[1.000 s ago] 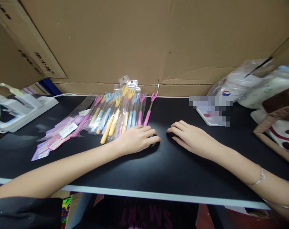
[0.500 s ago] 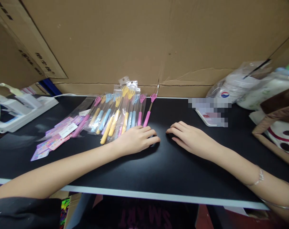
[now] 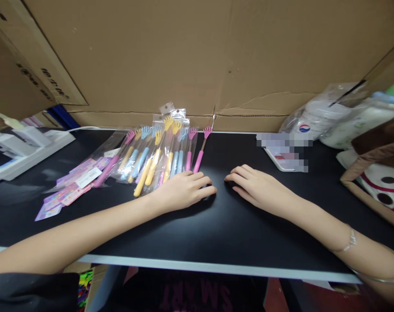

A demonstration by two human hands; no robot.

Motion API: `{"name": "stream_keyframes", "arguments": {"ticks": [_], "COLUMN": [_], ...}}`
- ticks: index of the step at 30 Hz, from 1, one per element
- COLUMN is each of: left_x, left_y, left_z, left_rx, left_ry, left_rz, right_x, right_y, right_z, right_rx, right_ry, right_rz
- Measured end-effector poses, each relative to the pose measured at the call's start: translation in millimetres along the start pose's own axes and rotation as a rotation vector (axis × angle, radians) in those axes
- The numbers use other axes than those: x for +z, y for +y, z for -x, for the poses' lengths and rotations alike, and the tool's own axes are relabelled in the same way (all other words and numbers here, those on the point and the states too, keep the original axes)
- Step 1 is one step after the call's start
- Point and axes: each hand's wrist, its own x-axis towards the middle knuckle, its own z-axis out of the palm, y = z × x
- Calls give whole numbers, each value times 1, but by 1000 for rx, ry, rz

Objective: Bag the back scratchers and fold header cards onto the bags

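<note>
My left hand (image 3: pixel 190 190) rests palm down on the black tabletop (image 3: pixel 170 238), holding nothing, its fingers loosely bent and apart. Just behind it lie several back scratchers (image 3: pixel 153 167) with pink, yellow and blue handles, most in clear plastic sleeves. A pink back scratcher (image 3: pixel 201 151) is the rightmost of the row, close behind my left fingers. My right hand (image 3: pixel 255 186) also lies on the table, empty, with fingers slightly curled and spread. A gap of bare tabletop separates the two hands. Colourful cards (image 3: pixel 66 190) in clear wrapping lie left of the scratchers.
A white power strip (image 3: pixel 30 151) with plugs sits at the far left. Behind the table stands a cardboard wall (image 3: pixel 183 56). To the right are a phone (image 3: pixel 279 158), partly blurred out, a bagged cup (image 3: pixel 314 119), a bottle (image 3: pixel 356 123) and a brown-and-white bag (image 3: pixel 379 173).
The whole view has shifted slightly. Both hands keep the same place and pose on the table, and the objects have not moved.
</note>
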Motion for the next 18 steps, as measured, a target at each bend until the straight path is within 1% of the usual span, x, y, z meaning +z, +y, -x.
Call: {"name": "stream_keyframes", "arguments": {"ticks": [4,7,10,12,15,18], "left_x": [-3,-9,-22,-33,-53,-73], "left_y": [0,-2,-8,-17,-38,-63], "left_z": [0,0,-1,0,7,22], "left_rx": [31,46,66,57,-35,-249], "left_ry": [-4,-30,-23,3,18,3], "left_rz": [-25,-9,-2,-40,-101,-156], "right_x": [1,0,0,-1,-1,-1], "right_y": [0,0,0,0,0,1], "right_z": [0,0,0,0,0,0], "right_rx": [2,-5,-3,-2,-3,-3], "right_ry": [8,-4,-19,-25,-24,-5], "right_rz": [4,9,17,18,15,-5]}}
